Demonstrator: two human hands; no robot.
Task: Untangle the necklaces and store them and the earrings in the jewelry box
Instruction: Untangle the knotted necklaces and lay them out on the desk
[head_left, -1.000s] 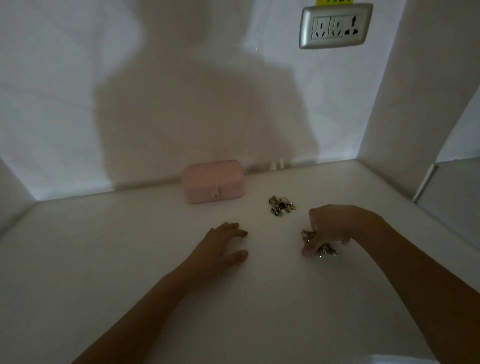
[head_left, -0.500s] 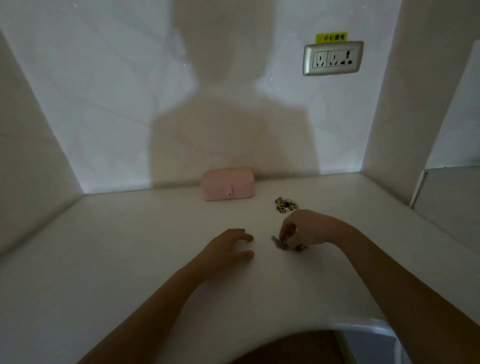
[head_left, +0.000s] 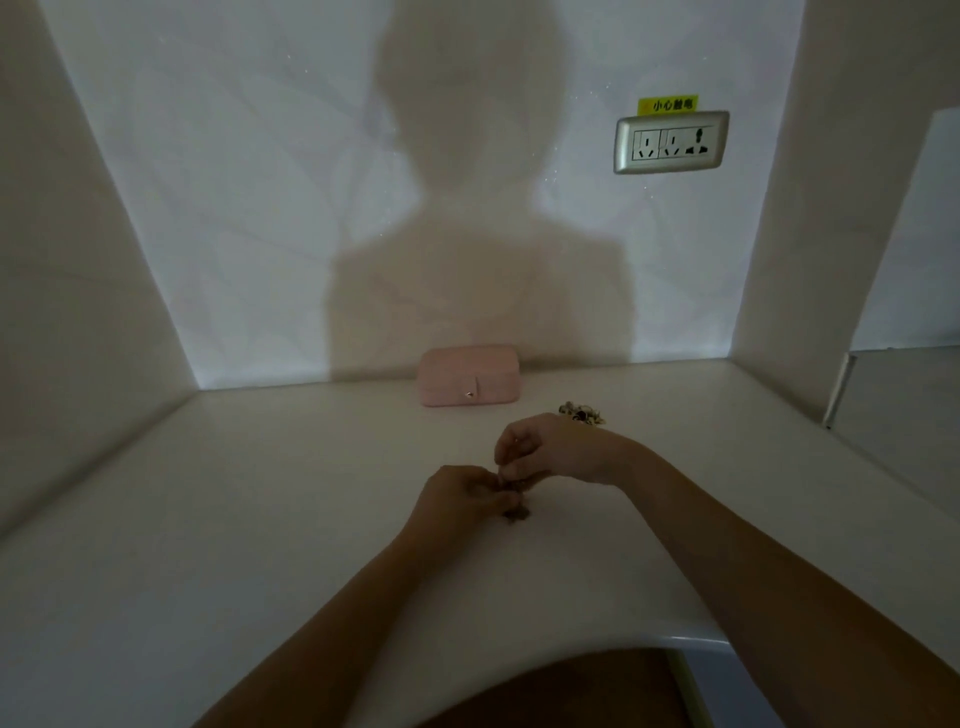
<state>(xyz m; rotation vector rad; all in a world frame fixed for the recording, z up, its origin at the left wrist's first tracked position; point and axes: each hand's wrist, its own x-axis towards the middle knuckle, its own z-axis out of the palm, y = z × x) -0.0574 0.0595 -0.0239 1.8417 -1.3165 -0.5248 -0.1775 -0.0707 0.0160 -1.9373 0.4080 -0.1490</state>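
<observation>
Pinching necklaces (head_left: 516, 513), left hand (head_left: 457, 499), right hand (head_left: 540, 447), jewelry box (head_left: 469, 375) against wall (head_left: 260, 208).

Pink jewelry box (head_left: 469, 375); yellow label (head_left: 668, 105); white counter (head_left: 208, 519).

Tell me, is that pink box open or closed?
Closed. The pink box sits with its lid flat on the base, and the front snap is fastened.

A silver-framed wall socket (head_left: 670, 142) sits high on the pale back wall (head_left: 234, 182), a yellow warning sticker (head_left: 667, 104) just above it. Below stretches the white, smooth tabletop (head_left: 208, 519).
</observation>
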